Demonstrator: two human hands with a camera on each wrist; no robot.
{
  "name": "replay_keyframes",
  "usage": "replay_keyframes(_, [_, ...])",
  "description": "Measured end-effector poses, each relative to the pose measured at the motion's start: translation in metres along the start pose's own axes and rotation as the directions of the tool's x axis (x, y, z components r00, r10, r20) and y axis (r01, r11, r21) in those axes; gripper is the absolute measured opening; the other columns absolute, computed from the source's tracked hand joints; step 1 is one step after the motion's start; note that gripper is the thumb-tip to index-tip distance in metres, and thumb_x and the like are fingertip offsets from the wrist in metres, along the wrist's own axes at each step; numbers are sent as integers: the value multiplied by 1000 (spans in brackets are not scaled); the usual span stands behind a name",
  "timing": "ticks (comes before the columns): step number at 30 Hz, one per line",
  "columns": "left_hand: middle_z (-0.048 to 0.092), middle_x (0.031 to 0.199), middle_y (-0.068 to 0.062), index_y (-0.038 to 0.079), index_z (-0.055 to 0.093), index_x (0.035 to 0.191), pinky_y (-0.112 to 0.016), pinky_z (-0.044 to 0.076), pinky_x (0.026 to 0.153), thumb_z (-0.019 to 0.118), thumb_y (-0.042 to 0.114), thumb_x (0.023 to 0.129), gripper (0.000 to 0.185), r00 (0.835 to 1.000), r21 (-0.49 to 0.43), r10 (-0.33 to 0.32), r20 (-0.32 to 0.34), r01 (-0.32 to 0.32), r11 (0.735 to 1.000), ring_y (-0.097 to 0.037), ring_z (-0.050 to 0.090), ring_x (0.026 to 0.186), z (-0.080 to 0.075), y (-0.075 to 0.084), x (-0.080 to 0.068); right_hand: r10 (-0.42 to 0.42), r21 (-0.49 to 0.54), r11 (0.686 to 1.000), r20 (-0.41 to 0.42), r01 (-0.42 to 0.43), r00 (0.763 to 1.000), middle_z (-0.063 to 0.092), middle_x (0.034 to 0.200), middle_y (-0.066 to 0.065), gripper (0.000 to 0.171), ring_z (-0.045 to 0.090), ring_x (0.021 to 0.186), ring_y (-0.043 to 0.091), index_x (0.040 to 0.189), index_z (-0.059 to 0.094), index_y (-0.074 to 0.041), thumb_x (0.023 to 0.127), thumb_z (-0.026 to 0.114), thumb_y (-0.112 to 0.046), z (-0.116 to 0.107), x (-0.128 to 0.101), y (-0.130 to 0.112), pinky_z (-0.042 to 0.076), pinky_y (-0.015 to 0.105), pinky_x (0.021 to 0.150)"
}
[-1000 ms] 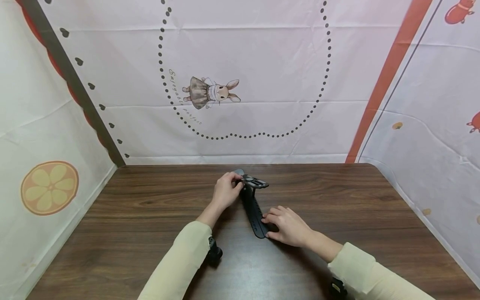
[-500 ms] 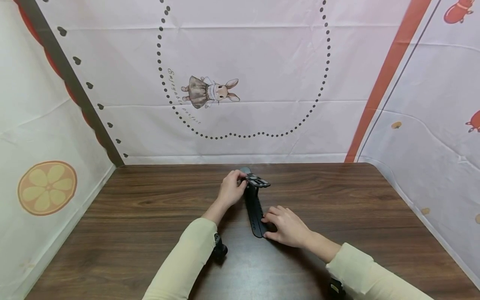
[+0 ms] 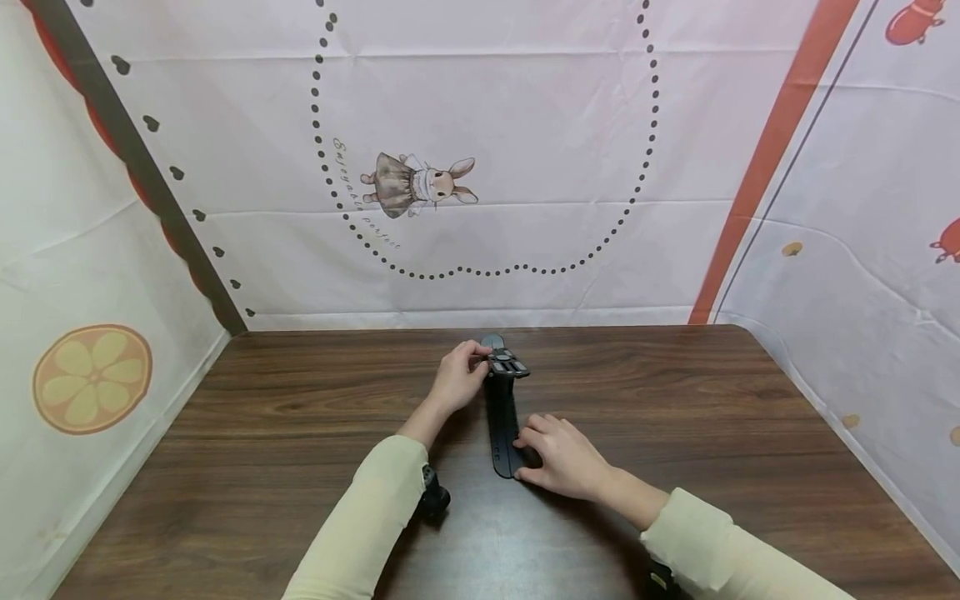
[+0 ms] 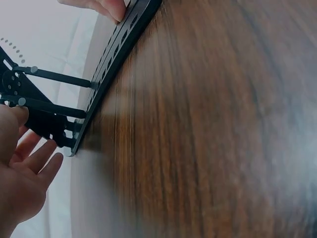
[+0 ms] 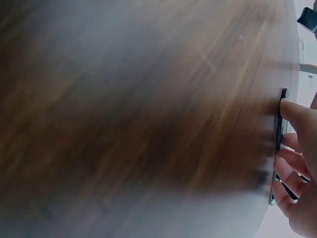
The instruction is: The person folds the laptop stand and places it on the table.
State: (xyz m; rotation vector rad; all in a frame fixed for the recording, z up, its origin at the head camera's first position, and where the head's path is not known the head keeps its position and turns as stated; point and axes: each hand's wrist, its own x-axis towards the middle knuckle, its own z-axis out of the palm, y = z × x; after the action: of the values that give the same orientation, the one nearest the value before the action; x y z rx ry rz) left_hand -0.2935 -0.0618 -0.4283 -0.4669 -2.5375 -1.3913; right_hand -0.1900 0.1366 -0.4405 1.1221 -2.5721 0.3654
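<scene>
A black folding stand (image 3: 501,425) lies lengthwise on the table near its back middle. Its long slotted base is flat, and a smaller plate (image 3: 510,362) is propped up at the far end. In the left wrist view two thin support arms (image 4: 59,77) join base and plate. My left hand (image 3: 456,379) pinches the left edge of the raised plate between thumb and fingers. At the near end, my right hand (image 3: 561,458) holds the base's right edge, thumb at the front corner and fingers curled further along. The right wrist view shows the base edge-on, partly hidden by these fingers.
The brown wood-grain table (image 3: 300,500) ends at a white printed cloth (image 3: 525,167) behind, with more cloth on both sides. A black camera (image 3: 433,496) sits at the left wrist, low over the table.
The stand has turned slightly, its far end shifting right and its near end left, so it points straighter away. Both hands have moved with it and keep their grip.
</scene>
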Motion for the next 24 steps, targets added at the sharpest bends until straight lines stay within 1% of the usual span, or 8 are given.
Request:
replay_keyframes(4, [62, 112, -10, 5, 62, 105, -37, 49, 87, 57, 3, 87, 18, 1000, 5, 3, 4, -3, 1000, -24, 61, 105, -2, -1, -1, 8, -4, 1000, -2, -8, 1000, 55, 90, -4, 31, 52, 79, 13, 90, 65, -16, 72, 75, -39, 1, 2, -3, 47, 34, 71])
replay_keyframes(7, [62, 114, -9, 6, 63, 106, -37, 49, 87, 57, 4, 88, 18, 1000, 10, -16, 12, 16, 1000, -24, 60, 105, -4, 0, -2, 18, -7, 1000, 0, -18, 1000, 54, 90, -4, 31, 52, 79, 13, 90, 65, -17, 72, 75, -40, 1, 3, -5, 47, 35, 71])
replay_keyframes(12, [62, 116, -10, 6, 63, 108, -37, 50, 87, 55, 4, 90, 20, 999, -4, -47, 25, 47, 999, -25, 60, 107, -6, 1, -3, 33, -7, 999, 7, -33, 999, 54, 89, -5, 31, 52, 78, 12, 90, 65, -17, 73, 75, -40, 2, 5, -8, 46, 31, 67])
replay_keyframes(16, [62, 117, -9, 8, 63, 110, -36, 49, 87, 55, 6, 91, 21, 997, -6, -71, 37, 71, 997, -24, 59, 109, -7, 1, -3, 38, -6, 999, 5, -38, 999, 54, 88, -6, 30, 51, 76, 10, 90, 65, -17, 73, 75, -40, 3, 6, -11, 44, 29, 65])
replay_keyframes(19, [62, 117, -8, 9, 63, 111, -36, 49, 88, 54, 7, 91, 21, 996, -5, -80, 41, 80, 997, -23, 59, 109, -8, 1, -4, 37, -7, 999, 0, -37, 999, 54, 88, -6, 30, 51, 76, 10, 90, 64, -17, 73, 75, -39, 3, 6, -11, 44, 29, 65])
replay_keyframes(21, [62, 117, -9, 9, 62, 113, -37, 49, 87, 53, 9, 92, 23, 996, -2, -73, 45, 73, 997, -23, 59, 109, -9, 2, -6, 33, -4, 999, 5, -33, 999, 54, 89, -5, 30, 51, 76, 11, 91, 64, -16, 73, 74, -39, 3, 6, -11, 45, 29, 65])
replay_keyframes(24, [61, 120, -9, 11, 59, 120, -38, 49, 87, 51, 11, 94, 27, 994, 4, -80, 70, 79, 997, -23, 58, 110, -10, 2, -9, 27, 16, 999, 34, -27, 999, 54, 91, -4, 28, 51, 78, 11, 93, 64, -16, 76, 73, -37, 1, 6, -11, 45, 29, 66])
